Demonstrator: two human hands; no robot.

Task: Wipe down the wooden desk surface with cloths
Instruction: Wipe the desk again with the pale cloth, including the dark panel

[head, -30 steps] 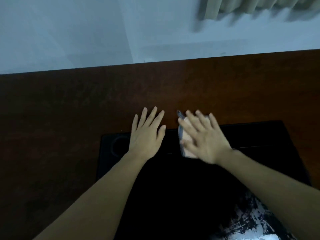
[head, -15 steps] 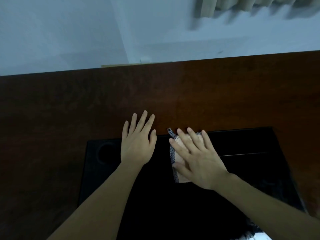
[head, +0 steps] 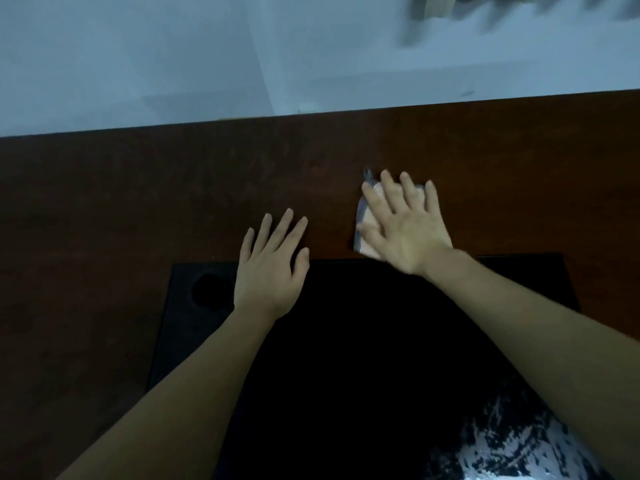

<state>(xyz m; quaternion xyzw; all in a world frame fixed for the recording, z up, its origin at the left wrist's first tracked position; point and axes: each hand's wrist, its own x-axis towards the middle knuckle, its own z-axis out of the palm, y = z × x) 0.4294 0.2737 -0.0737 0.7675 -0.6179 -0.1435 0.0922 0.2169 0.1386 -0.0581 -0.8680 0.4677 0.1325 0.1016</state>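
Note:
The dark reddish wooden desk [head: 138, 202] fills the middle of the view. A small folded pale cloth with a grey edge [head: 363, 223] lies on the wood just beyond a black mat. My right hand [head: 405, 226] presses flat on the cloth with straight, spread fingers and covers most of it. My left hand [head: 272, 265] lies flat with straight fingers across the mat's far edge, fingertips on the wood, holding nothing.
A large black mat [head: 363, 341] with a round recess [head: 209, 291] at its left covers the near desk. A black-and-white patterned patch [head: 512, 441] shows at bottom right. A pale wall [head: 173, 57] rises behind the desk's far edge.
My right hand has pushed the cloth forward off the black mat onto the bare wood. My left hand stays flat at the mat's far edge.

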